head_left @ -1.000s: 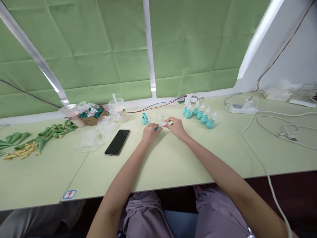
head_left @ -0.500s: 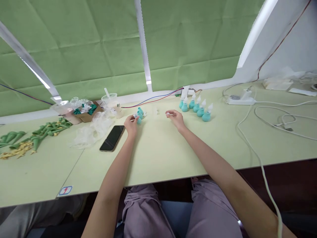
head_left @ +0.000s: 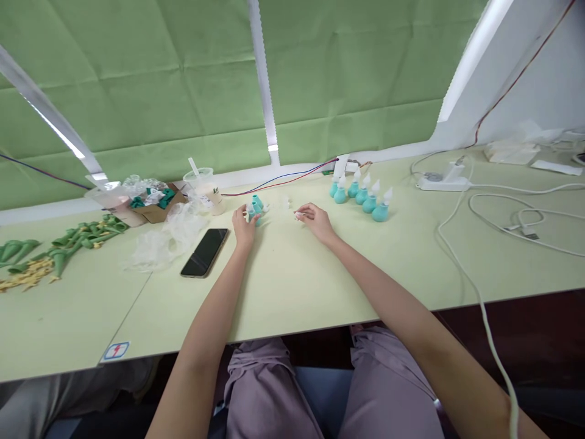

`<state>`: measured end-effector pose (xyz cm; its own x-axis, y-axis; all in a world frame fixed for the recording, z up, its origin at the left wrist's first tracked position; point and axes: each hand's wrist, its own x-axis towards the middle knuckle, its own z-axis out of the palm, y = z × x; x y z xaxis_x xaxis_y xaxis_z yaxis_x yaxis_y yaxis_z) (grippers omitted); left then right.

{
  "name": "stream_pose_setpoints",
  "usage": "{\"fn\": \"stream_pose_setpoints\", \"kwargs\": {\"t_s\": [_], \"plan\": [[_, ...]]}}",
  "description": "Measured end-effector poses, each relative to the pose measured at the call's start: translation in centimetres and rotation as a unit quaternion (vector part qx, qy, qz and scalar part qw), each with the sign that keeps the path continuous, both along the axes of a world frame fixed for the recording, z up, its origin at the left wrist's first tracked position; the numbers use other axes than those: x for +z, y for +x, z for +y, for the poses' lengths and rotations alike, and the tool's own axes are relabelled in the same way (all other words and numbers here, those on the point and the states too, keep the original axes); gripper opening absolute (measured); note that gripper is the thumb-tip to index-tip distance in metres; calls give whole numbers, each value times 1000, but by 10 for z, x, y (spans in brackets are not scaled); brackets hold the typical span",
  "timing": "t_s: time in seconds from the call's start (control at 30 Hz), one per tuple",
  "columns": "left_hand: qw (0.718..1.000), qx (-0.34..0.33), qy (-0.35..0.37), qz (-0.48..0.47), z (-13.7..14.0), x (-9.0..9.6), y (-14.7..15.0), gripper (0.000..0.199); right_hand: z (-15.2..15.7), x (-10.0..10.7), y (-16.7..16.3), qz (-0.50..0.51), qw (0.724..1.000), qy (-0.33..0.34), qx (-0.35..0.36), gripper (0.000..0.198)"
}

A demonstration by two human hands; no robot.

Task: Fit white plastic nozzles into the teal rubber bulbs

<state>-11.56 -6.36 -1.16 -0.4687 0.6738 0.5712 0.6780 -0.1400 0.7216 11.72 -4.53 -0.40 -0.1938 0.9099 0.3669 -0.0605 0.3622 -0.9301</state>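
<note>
My left hand [head_left: 244, 227] is closed around the side of a small turquoise bulb-shaped piece [head_left: 253, 214], with a bit of white showing by the fingertips. Right behind it stand more turquoise pieces [head_left: 256, 202], partly overlapped. Between thumb and fingers, my right hand [head_left: 317, 223] pinches a small white piece [head_left: 298, 214], too small to make out fully. Some translucent white pieces [head_left: 285, 202] lie on the table between the hands. To the right of my right hand, several turquoise bulbs with white pointed tips [head_left: 379, 211] stand upright in a cluster.
A black phone [head_left: 205, 252] lies left of my left forearm. Beyond it are a crumpled plastic bag [head_left: 150, 249], a drink cup [head_left: 214, 201], a cardboard box [head_left: 158, 211] and green cone-shaped pieces [head_left: 59, 259]. On the right are a power strip [head_left: 443, 183] and a white cable [head_left: 470, 286].
My right hand has moved left with the white piece, closer to my left hand. The fingers of my left hand have shifted around the turquoise bulb.
</note>
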Motion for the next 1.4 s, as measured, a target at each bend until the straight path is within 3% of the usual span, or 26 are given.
{"fn": "stream_pose_setpoints", "kwargs": {"t_s": [0.13,0.2,0.3,0.37,0.53,0.73,0.93,1.4], "plan": [[987,35,100,125,-19,16,19,50,-2,2,-3,45,999,-19,22,28],[980,-51,76,178,-29,22,36,36,-3,2,-5,62,997,-32,38,32],[954,-200,-28,220,-37,22,62,23,-7,3,-7,53,997,-31,53,35],[954,-228,-53,185,-39,19,75,26,-9,4,-8,41,998,-19,38,37],[971,-207,-67,103,-40,16,79,17,-12,3,-11,-25,999,38,-2,35],[976,-175,-44,122,-37,14,72,15,-18,1,-15,-33,999,34,14,28],[977,-170,-11,131,-34,9,71,17,-30,7,-18,-43,994,84,-56,23],[969,-139,-22,204,-39,8,72,22,-29,8,-16,15,999,19,-44,22]]}}
